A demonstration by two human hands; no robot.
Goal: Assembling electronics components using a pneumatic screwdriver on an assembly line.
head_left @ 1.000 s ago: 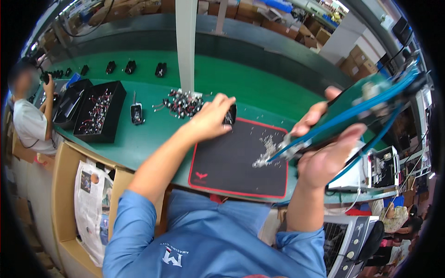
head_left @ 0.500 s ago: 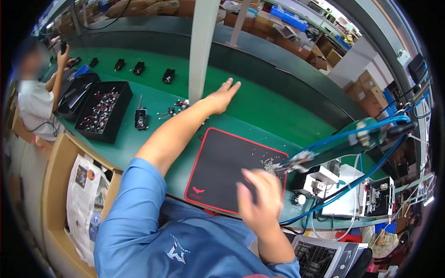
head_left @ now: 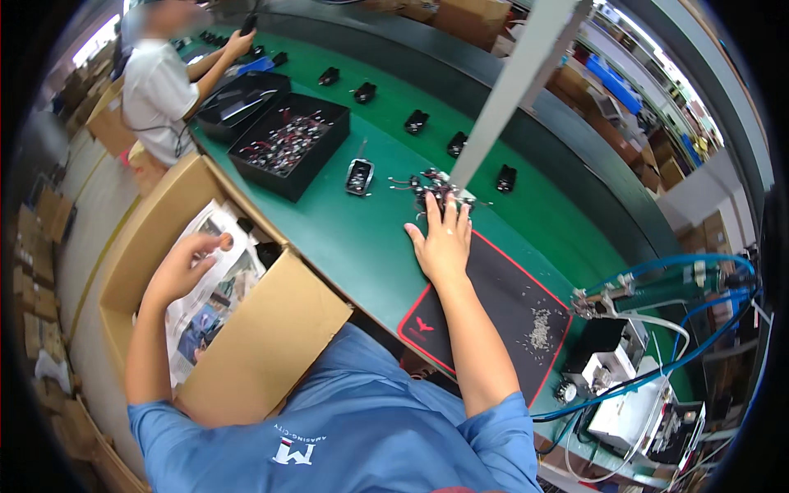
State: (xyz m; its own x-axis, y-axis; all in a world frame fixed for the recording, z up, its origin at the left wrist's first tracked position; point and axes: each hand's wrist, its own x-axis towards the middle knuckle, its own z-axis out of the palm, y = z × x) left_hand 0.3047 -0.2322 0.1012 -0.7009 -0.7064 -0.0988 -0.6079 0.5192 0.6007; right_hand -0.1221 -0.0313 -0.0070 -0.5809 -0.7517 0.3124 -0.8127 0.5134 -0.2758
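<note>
My left hand (head_left: 182,267) hovers over an open cardboard box (head_left: 267,329) at my left. Its thumb and fingers are curved and apart, and I see nothing between them. Under it, a printed paper sheet (head_left: 215,304) lies in the box. My right hand (head_left: 445,246) reaches forward with fingers spread, its fingertips at a pile of small wired parts (head_left: 431,182) by the grey post. Below my right forearm is a black mat with a red edge (head_left: 493,283), bearing a heap of tiny pale metal pieces (head_left: 539,331). A black housing (head_left: 359,177) lies left of the pile.
A black bin (head_left: 308,168) full of wired parts stands at the left. Several black housings (head_left: 417,122) line the green belt (head_left: 542,218). The grey post (head_left: 514,94) rises behind the pile. A machine with blue hoses (head_left: 625,361) is at the right. Another person (head_left: 156,90) works far left.
The view has swung left. My left hand has come back from the belt to above the cardboard box. My right hand has moved from over the mat to the pile of wired parts.
</note>
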